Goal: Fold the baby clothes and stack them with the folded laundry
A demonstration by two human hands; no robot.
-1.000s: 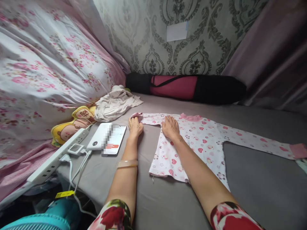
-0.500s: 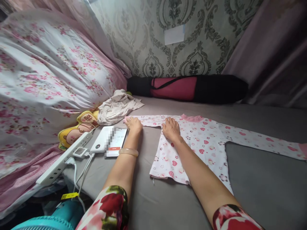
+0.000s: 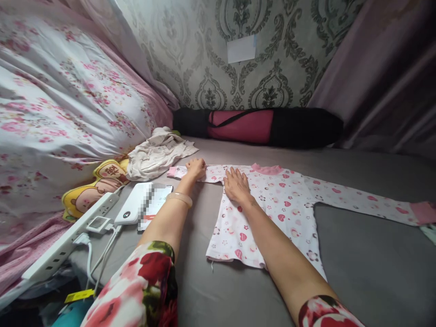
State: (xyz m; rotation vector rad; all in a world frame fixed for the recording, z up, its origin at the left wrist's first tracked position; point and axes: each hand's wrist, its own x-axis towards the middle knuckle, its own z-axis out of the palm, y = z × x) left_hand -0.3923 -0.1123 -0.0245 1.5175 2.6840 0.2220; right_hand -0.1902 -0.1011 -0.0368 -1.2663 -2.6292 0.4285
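A white long-sleeved shirt (image 3: 289, 195) with pink hearts, flowers and a pink collar lies flat, its sleeves stretched out to both sides. My left hand (image 3: 196, 168), below a pale bangle, rests on the left sleeve a little inside its pink cuff, with the fingers curled; whether they pinch cloth is hidden. Flat on the shirt at the left armpit lies my right hand (image 3: 236, 185), its fingers spread and holding nothing.
A phone (image 3: 155, 204), a white power bank (image 3: 134, 203) and a power strip (image 3: 71, 236) with cables lie at left. Behind them are a yellow cartoon cushion (image 3: 85, 200) and crumpled cloth (image 3: 156, 154). A black and pink bag (image 3: 241, 127) lies along the wall.
My left hand has moved from the left cuff inward along the sleeve, and its fingers are more curled. My right hand stays at the armpit. The view has shifted slightly.
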